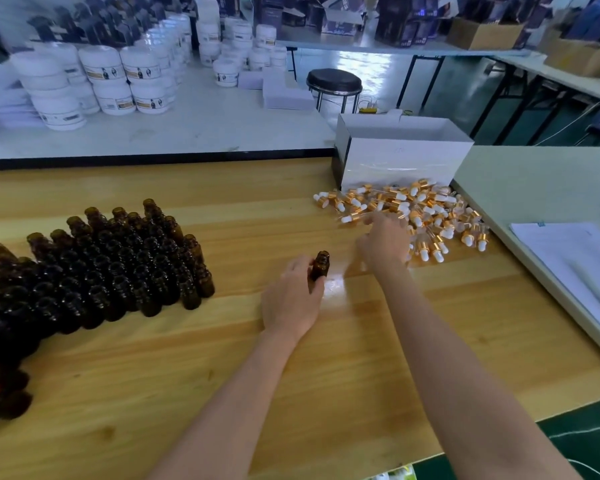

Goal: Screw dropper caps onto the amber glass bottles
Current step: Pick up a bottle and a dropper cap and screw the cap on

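- The amber bottle [321, 263] in work is uncapped, with its mouth up and a slight lean. It sits near the middle of the bench [222, 358]; whether its base touches the surface cannot be told.
- The left hand [291, 301] grasps this bottle around its lower body, fingers curled about it. The threaded neck is clear.
- The right hand [383, 244] is at the near edge of the pile of dropper caps [430, 216], fingers bent downward. Motion blur prevents telling whether it has a cap pinched.
- The step in hand appears to be picking one cap. Take it by the gold collar rather than the white bulb, so the pipette hangs free.
- The caps lie tangled. Lift one from the pile's edge to avoid dragging its neighbours.
- Bring the bottle upright, lower the pipette straight in and seat the collar squarely before turning. A tilted start risks cross-threading.
- The stock of uncapped bottles [111, 268] stands packed at the left, well apart from the held bottle.
- A white box [402, 157] stands just behind the cap pile.
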